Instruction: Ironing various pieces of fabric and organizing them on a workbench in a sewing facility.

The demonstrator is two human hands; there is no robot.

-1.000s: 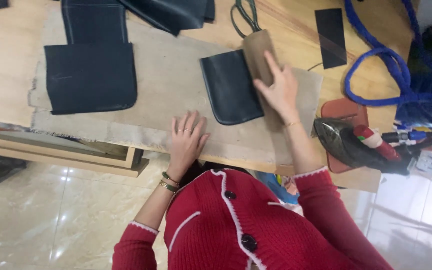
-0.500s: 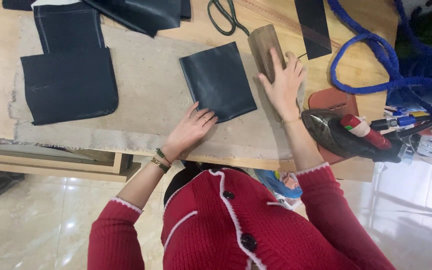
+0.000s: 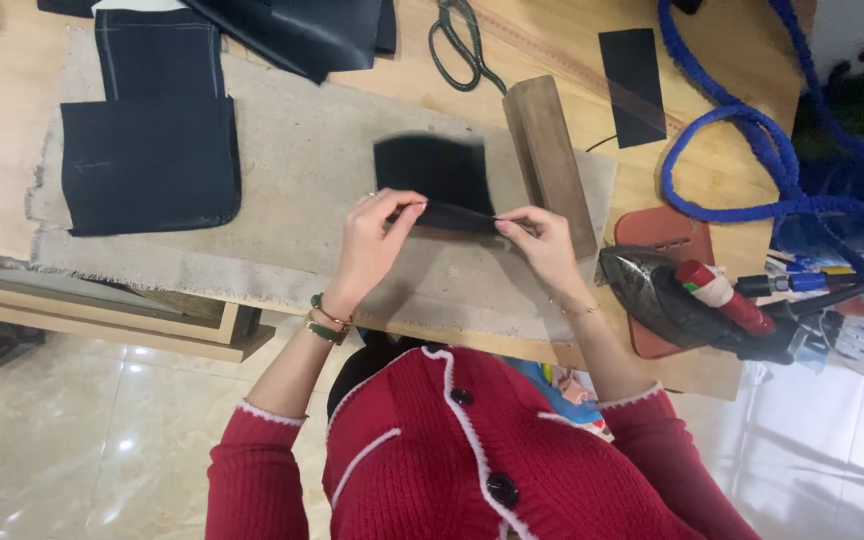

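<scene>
We find the dark fabric piece (image 3: 437, 180) on the padded surface (image 3: 302, 150), its near edge pinched by left hand (image 3: 377, 235) and right hand (image 3: 542, 240). Light, limp, best held at corners.

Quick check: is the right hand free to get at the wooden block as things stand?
Probably yes. The right hand pinches the dark fabric piece right beside the wooden block, with nothing between them. It would have to let go of the fabric first; the left hand holds the other end.
</scene>
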